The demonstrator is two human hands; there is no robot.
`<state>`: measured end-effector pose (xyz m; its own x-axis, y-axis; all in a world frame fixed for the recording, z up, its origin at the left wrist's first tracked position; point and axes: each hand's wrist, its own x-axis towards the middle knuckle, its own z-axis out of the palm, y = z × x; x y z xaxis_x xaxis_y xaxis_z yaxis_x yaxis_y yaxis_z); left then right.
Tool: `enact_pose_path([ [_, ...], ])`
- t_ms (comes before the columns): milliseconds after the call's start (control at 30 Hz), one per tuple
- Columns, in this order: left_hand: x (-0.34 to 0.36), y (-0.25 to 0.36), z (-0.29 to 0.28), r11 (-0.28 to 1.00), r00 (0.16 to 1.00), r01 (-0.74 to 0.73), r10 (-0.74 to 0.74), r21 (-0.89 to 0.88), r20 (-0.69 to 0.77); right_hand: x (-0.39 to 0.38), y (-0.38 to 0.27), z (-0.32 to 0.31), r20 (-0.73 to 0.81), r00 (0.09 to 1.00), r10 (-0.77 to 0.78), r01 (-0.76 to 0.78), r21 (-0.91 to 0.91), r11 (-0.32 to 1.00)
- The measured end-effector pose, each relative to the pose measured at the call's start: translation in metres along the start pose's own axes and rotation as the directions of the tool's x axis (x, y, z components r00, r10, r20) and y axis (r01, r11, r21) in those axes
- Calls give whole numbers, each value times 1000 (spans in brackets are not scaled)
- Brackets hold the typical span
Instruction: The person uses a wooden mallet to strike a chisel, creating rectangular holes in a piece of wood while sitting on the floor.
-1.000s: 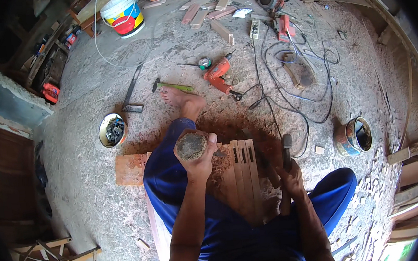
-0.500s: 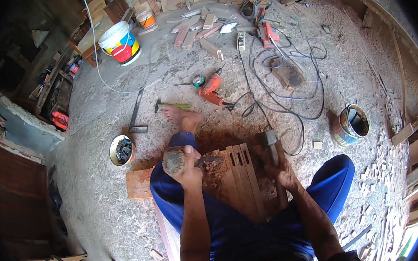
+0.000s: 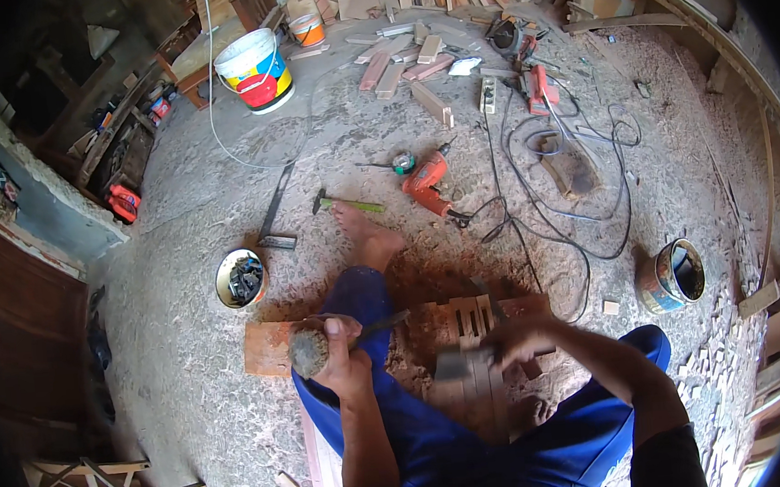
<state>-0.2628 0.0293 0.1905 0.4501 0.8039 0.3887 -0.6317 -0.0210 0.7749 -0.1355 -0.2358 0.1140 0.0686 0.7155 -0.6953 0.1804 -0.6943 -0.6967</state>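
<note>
My left hand (image 3: 340, 366) grips a thick round-ended wooden tool (image 3: 308, 349); a narrow dark shaft points right from it, over my knee. My right hand (image 3: 510, 346), smeared by motion, grips a dark flat-ended tool (image 3: 455, 365) lying across slotted wood strips (image 3: 464, 315), whose far ends show narrow dark mortises. The strips rest between my legs on an orange-brown board (image 3: 265, 349) scattered with shavings.
My bare foot (image 3: 367, 241) is near a green-handled hammer (image 3: 360, 206), a metal square (image 3: 278, 214), a red drill (image 3: 427, 186) and cables. A tin of metal bits (image 3: 241, 278) stands left, another tin (image 3: 667, 277) right. Buckets (image 3: 254, 71) and offcuts (image 3: 430, 48) lie beyond.
My right hand has swung left, bringing its tool from upright beside the strips to across them. My left hand's tool has shifted left and lower in the picture. The view has shifted slightly.
</note>
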Motion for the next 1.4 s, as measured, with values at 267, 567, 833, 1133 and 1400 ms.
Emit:
enact_pose_path([
  [267, -1, -6, 7, 998, 996, 29, -24, -57, 87, 43, -8, -61, -862, 493, 117, 389, 339, 857],
  [567, -7, -12, 17, 999, 998, 31, -32, 12, 55, -36, -15, 44, -176, 984, 8, 26, 190, 981],
  [833, -12, -3, 8, 998, 997, 49, -50, 28, 56, -7, 5, -30, -128, 992, 11, -27, -123, 992],
  [1133, -12, -1, 22, 996, 971, 67, -78, 56, 224, 3, -11, -26, -798, 591, 119, 579, 521, 627],
  [1400, -29, -17, 28, 985, 956, 154, -170, 82, 240, -50, 15, 156, -497, 838, 224, 482, 868, 124],
])
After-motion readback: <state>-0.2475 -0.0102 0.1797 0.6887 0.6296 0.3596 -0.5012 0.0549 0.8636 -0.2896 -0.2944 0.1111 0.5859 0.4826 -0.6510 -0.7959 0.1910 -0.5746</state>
